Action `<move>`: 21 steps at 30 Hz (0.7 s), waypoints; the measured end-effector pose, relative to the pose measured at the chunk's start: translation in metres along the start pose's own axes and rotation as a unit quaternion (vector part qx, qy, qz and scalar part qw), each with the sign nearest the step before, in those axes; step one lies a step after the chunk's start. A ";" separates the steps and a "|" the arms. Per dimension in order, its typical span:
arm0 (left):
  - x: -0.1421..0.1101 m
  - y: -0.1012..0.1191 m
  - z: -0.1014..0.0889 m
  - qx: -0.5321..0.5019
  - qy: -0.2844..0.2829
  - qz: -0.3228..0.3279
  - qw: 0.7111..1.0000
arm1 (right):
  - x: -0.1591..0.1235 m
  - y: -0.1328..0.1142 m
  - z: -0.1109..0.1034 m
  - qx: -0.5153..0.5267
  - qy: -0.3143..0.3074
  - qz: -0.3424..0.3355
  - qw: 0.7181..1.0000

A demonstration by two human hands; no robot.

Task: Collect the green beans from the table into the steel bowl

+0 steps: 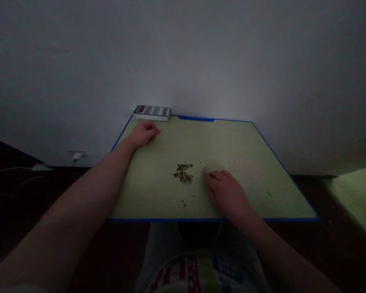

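A pile of small dark grains, perhaps beans or seeds (183,174), lies near the middle of a pale yellow-green tabletop (177,142). To its right, my right hand (227,193) rests low over the surface, thumb and fingers pinched together. A small pale spot shows at its fingertips, too blurred to name. Beyond that hand spreads a thin patch of pale, pinkish grains (248,167). My left hand (144,133) lies at the far left of the tabletop with fingers loosely curled in, and nothing shows in them. A few stray dark grains (184,205) sit nearer the front edge.
Behind my left hand, a flat white box with a printed top (152,112) stands at the back left corner. Blue edging (189,220) runs round the table. A tiny dark sliver (269,193) lies at right. A grey wall (201,53) rises directly behind.
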State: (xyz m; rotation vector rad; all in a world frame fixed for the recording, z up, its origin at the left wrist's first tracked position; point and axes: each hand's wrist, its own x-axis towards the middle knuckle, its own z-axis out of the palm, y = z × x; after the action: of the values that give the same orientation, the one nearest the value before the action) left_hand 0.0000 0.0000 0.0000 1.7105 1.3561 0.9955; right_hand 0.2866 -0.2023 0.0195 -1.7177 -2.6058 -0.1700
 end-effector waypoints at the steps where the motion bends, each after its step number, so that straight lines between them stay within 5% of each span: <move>1: 0.000 0.000 0.000 0.001 -0.001 0.006 1.000 | -0.001 -0.001 0.000 0.000 -0.004 -0.001 1.000; 9: -0.001 0.000 -0.001 0.003 -0.010 0.006 1.000 | 0.011 -0.015 0.001 0.003 -0.004 -0.048 0.999; 16: -0.004 0.007 0.000 0.000 -0.010 -0.004 1.000 | 0.020 0.027 0.002 -0.031 0.009 0.049 0.998; 21: -0.002 0.004 0.000 -0.001 -0.006 -0.003 1.000 | 0.028 0.052 -0.021 -0.032 0.054 0.091 0.994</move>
State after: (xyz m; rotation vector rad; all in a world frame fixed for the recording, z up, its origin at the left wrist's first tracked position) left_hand 0.0017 -0.0025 0.0032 1.7071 1.3511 0.9809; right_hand 0.3220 -0.1582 0.0469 -1.8970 -2.3797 -0.3359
